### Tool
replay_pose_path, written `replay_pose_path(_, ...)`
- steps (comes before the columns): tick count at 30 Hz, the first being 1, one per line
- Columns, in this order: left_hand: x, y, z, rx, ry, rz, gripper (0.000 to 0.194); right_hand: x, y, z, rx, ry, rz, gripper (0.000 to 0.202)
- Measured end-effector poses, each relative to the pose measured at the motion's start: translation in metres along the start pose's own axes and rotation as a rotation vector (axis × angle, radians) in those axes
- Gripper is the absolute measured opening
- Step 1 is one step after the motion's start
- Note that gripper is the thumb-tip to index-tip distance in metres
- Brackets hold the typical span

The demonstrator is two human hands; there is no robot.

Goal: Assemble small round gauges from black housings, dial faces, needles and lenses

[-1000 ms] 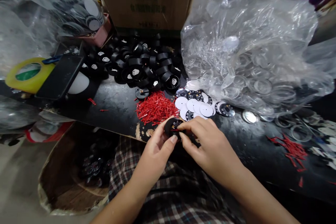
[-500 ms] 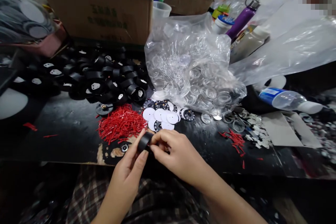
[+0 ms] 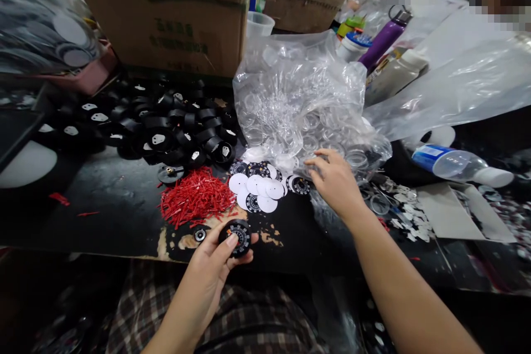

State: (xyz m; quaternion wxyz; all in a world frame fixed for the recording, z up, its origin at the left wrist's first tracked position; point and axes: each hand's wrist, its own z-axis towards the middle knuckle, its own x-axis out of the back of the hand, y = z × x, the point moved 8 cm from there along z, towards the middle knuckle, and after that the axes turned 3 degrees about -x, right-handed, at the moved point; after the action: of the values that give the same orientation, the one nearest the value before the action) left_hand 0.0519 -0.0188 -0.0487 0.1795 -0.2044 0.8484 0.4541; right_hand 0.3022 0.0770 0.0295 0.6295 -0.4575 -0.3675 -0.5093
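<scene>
A round black dial gauge (image 3: 240,238) with white markings and an orange-red pointer sits in my left hand (image 3: 218,257). My thumb lies across its face and the fingers curl behind it. Over by the clear plastic bag (image 3: 290,88) of transparent round covers, my right hand (image 3: 334,180) reaches with its fingers apart, nothing visible in them. Printed dial discs (image 3: 274,189), some white side up and some black, are piled just left of that hand. Left of the discs lies a heap of small red pointers (image 3: 194,196).
Many black round housings (image 3: 157,138) cover the back left, before a cardboard box (image 3: 166,22). At right are white metal pieces (image 3: 415,221), an open carton (image 3: 443,215) and a plastic bottle (image 3: 460,166). A purple flask (image 3: 384,38) stands behind. The table's front edge runs below my hands.
My right hand has left the black gauge and moved right and forward to the plastic bag. My left hand has turned the gauge so its printed face shows upward.
</scene>
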Motion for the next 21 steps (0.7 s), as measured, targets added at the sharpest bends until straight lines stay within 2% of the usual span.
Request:
replay_pose_path(3, -0.001, 0.003, 0.001, -0.021, -0.001, -0.034, 0.031, 0.009, 0.006, -0.004, 0.02, 0.017, 0.063, 0.019)
replay_pose_path(5, -0.005, 0.005, 0.002, -0.029, -0.043, -0.077, 0.036, 0.019, 0.009, -0.008, -0.007, 0.065, 0.165, 0.015)
replay_pose_path(7, -0.01, 0.004, 0.001, -0.001, -0.093, -0.136, 0.039, 0.031, 0.009, -0.016, -0.134, 0.151, 0.294, 0.014)
replay_pose_path(9, -0.013, 0.001, 0.0, 0.047, -0.115, -0.192, 0.04, 0.031, -0.002, -0.03, -0.293, 0.157, 0.472, 0.017)
replay_pose_path(10, -0.014, -0.002, 0.0, 0.073, -0.121, -0.209, 0.04, 0.025, -0.016, -0.037, -0.332, 0.083, 0.597, 0.02)
replay_pose_path(11, -0.014, -0.004, -0.001, 0.088, -0.129, -0.217, 0.04, 0.015, -0.039, -0.044, -0.306, -0.045, 0.722, 0.021)
replay_pose_path(12, -0.015, -0.004, -0.001, 0.085, -0.138, -0.215, 0.039, 0.005, -0.065, -0.051, -0.246, -0.187, 0.812, 0.021)
replay_pose_path(13, -0.015, -0.004, -0.001, 0.062, -0.148, -0.203, 0.038, 0.0, -0.089, -0.059, -0.177, -0.272, 0.858, 0.022)
replay_pose_path(15, -0.014, 0.0, -0.001, -0.016, -0.159, -0.145, 0.033, -0.003, -0.122, -0.068, -0.062, -0.298, 0.85, 0.026)
replay_pose_path(18, -0.009, 0.003, -0.002, -0.093, -0.149, -0.026, 0.032, -0.007, -0.137, -0.07, -0.007, -0.279, 0.805, 0.028)
replay_pose_path(21, -0.007, 0.0, -0.003, -0.043, -0.155, 0.004, 0.032, -0.014, -0.135, -0.065, -0.026, -0.36, 0.865, 0.024)
